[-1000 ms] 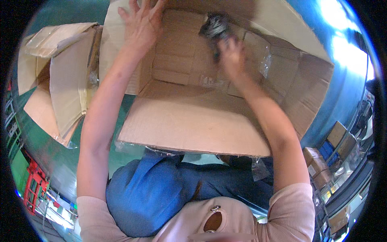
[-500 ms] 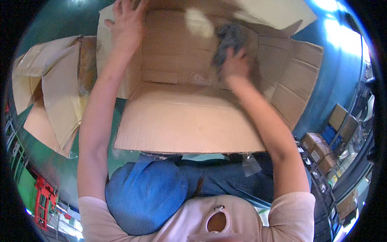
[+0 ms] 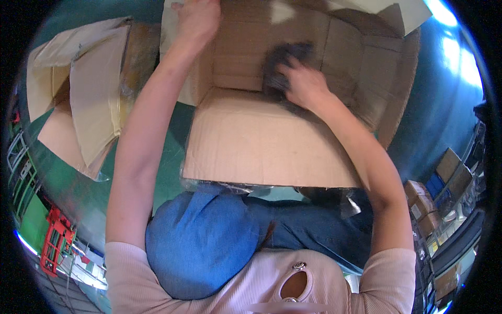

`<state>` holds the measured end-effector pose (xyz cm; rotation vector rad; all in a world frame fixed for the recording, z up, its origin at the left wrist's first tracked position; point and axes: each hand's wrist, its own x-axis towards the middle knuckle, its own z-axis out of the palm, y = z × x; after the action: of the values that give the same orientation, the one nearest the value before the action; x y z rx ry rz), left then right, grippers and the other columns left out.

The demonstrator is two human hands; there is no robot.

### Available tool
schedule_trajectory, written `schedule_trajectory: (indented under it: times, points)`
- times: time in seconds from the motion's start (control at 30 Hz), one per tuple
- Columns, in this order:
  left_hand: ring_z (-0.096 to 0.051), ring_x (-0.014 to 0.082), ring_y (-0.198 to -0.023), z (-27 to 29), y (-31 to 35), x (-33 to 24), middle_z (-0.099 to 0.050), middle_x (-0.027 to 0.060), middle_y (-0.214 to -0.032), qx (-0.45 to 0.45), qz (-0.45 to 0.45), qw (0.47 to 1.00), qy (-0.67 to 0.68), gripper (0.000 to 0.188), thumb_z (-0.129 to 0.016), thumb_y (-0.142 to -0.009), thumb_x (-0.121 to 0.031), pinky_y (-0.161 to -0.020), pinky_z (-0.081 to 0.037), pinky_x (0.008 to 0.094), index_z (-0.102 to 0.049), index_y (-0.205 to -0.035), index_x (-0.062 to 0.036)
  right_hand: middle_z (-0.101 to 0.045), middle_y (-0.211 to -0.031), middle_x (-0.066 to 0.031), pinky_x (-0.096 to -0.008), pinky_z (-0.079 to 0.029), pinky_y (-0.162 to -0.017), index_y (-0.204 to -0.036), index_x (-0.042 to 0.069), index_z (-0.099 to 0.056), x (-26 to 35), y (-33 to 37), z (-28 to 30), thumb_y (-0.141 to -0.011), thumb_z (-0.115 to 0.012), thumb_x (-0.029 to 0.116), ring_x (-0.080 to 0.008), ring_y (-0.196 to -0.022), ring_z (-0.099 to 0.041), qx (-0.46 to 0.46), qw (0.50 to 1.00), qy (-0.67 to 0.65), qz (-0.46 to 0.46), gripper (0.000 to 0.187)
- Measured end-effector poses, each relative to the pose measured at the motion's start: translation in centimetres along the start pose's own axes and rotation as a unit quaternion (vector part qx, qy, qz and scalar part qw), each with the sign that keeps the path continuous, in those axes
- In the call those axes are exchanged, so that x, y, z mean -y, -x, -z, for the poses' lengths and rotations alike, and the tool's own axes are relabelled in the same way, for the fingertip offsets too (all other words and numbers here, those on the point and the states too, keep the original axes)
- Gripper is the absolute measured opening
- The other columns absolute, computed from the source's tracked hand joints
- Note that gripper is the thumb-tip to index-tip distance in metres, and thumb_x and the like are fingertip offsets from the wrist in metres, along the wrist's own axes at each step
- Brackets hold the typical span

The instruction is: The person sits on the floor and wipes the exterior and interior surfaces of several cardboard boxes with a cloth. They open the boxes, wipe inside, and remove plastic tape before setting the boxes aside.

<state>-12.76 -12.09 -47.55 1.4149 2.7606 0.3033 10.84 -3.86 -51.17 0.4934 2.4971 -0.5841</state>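
A large open cardboard box (image 3: 272,141) lies in front of me, its near flap spread toward my lap. My right hand (image 3: 306,86) is inside it, fingers closed on a dark grey crumpled bundle (image 3: 277,70); motion blur leaves its material unclear. The bundle is close to the inner end of the near flap. At the box's left wall, my left hand (image 3: 198,23) grips the edge near the top of the view. Some of its fingertips are cut off by the picture's edge.
Another cardboard box (image 3: 99,99) with loose flaps stands to the left on the green surface (image 3: 170,141). Beyond the right forearm are small cartons (image 3: 421,201) and dark racks. A red metal frame (image 3: 57,235) shows at far left. Clear plastic film (image 3: 350,204) hangs below the near flap.
The view has shifted, so both boxes appear farther right and higher. My right hand has moved the dark bundle nearer the box's front edge. My left hand remains at the left wall.
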Motion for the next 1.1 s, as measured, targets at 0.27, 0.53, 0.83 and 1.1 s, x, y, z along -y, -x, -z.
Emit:
schedule_trajectory:
  times: [0.27, 0.53, 0.83, 1.1]
  points:
    - [-0.032, 0.0399, -0.127, 0.5, 0.0, 0.3, -0.030, 0.0145, -0.140, -0.017, -0.016, 0.999, -0.042, 0.079, -0.050, -0.082, 0.002, -0.092, -0.037, 0.0658, -0.018, -0.146, -0.0304, -0.049, -0.124, -0.0118, -0.0415, -0.039, -0.102, -0.118, 0.017, -0.056, 2.2, -1.6, -1.0, -0.072, -0.056, 0.003, -0.0342, -0.120, -0.045, 0.112, 0.968, -0.144, 0.174, 0.048]
    - [-0.030, 0.0383, -0.127, 1.2, 0.5, -1.4, -0.027, 0.0130, -0.142, 0.027, 0.020, 0.999, 0.032, 0.088, -0.057, -0.075, 0.004, -0.094, -0.037, 0.0664, -0.018, -0.145, -0.0325, -0.064, -0.107, -0.0187, -0.0428, -0.050, -0.086, -0.114, 0.005, -0.060, 1.5, -0.5, 2.6, -0.073, -0.058, 0.024, -0.0327, -0.101, -0.061, 0.270, 0.963, 0.021, 0.004, 0.045]
    - [-0.029, 0.0366, -0.129, 0.7, 0.9, -1.7, -0.027, 0.0138, -0.142, 0.029, 0.046, 0.997, 0.051, 0.091, -0.058, -0.072, 0.011, -0.099, -0.036, 0.0608, -0.021, -0.145, -0.0294, -0.060, -0.112, -0.0214, -0.0440, -0.046, -0.091, -0.124, 0.003, -0.049, 4.4, 2.9, 3.6, -0.078, -0.057, 0.028, -0.0353, -0.105, -0.058, 0.120, 0.989, -0.085, 0.026, 0.053]
    - [-0.039, 0.0374, -0.123, -0.7, 0.6, 0.5, -0.041, 0.0201, -0.132, -0.086, 0.079, 0.952, 0.283, 0.058, -0.051, -0.090, -0.008, -0.103, -0.034, 0.0393, -0.026, -0.142, -0.0064, -0.058, -0.120, -0.0198, -0.0410, -0.041, -0.096, -0.118, 0.002, -0.057, -0.5, -7.1, 3.5, -0.089, -0.049, 0.033, -0.0328, -0.114, -0.053, 0.031, 0.899, -0.437, -0.001, 0.043]
